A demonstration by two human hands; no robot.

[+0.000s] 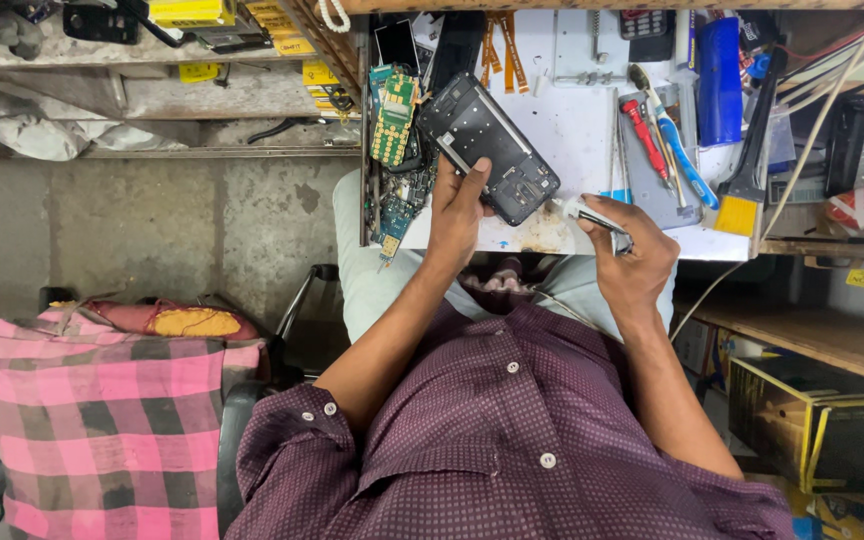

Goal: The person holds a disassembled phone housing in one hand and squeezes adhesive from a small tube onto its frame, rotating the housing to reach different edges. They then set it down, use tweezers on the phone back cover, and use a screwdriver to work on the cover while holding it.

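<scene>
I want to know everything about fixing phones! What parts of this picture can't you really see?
- Head view: the tool's tip, too small to tell its kind.
- Right hand: its grip hides the tool's handle.
- Left hand: covers the opened phone's lower edge.
- Circuit boards: parts too tiny.
- Yellow box: cut off, shadowed.

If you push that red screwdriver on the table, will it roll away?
Probably a little. The red screwdriver looks round and thin, so a sideways nudge could roll it. It lies among other tools, next to the blue-handled tool, which would likely stop it. It also looks light and stiff.
</scene>
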